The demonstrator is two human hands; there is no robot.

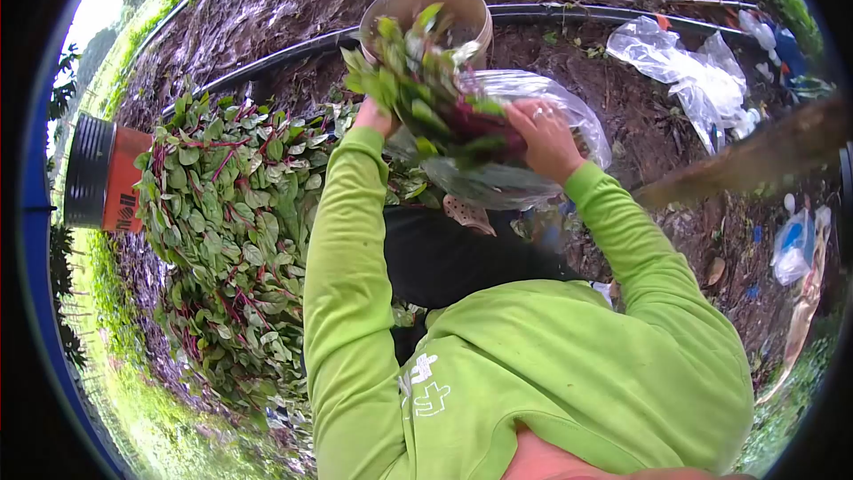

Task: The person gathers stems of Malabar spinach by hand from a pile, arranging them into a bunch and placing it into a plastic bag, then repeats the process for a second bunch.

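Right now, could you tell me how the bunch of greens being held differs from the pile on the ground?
The bunch is small and gathered tight; the pile is far larger and spread loose. The bunch is held up by the left hand, partly in a clear bag; the pile lies on soil. Both have green leaves and reddish stems.

I see bare soil point(635, 124) open right of the bag point(511, 185), up to the pipe point(604, 14). Left, the leaf pile point(222, 204) blocks the ground; the bucket point(475, 22) stands just beyond the bunch point(418, 93).
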